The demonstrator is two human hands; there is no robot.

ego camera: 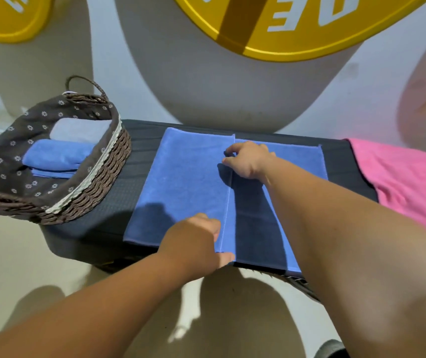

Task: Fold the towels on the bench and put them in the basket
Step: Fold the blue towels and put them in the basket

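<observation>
Both hands grip one hem on my feed. At the bench's (134,156) near edge the left hand (201,236) pinches the folded flap's edge, thumb underneath, fingers curled on top. Toward the far edge the right hand (248,161) pinches the same hem, fingers curled.

The blue towel (181,177) lies flat mid-bench, its left part doubled over the rest.

The pink towel (408,182) drapes the bench's right end, apart from the blue towel.

The basket (108,171) sits on the left end. It holds a folded towel (56,156), blue, with a grey towel (80,130) behind it.
</observation>
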